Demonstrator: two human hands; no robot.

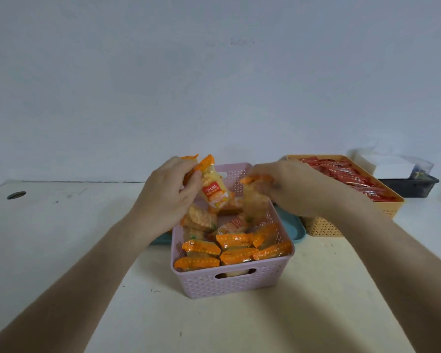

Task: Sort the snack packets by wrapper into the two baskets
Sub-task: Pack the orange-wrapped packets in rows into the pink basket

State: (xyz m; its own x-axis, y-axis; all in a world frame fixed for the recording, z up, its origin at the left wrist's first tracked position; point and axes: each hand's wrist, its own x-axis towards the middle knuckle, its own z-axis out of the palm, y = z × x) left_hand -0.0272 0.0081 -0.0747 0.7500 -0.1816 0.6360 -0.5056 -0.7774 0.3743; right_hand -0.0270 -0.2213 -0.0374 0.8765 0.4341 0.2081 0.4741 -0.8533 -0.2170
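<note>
Fingers [192, 178] of the left hand [163, 197] pinch an orange-ended clear snack packet [213, 186]; right hand [288, 187] pinches another; drop both gently into the pink plastic basket [234, 284].

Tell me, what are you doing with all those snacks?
A person is sorting snack packets. The left hand holds an orange-and-yellow wrapped packet above the pink plastic woven-pattern basket, which already has a pile of matching orange packets inside. The right hand has its grip on another orange-topped packet over the same basket. Behind to the right, an orange plastic basket is full of red packets.
</note>
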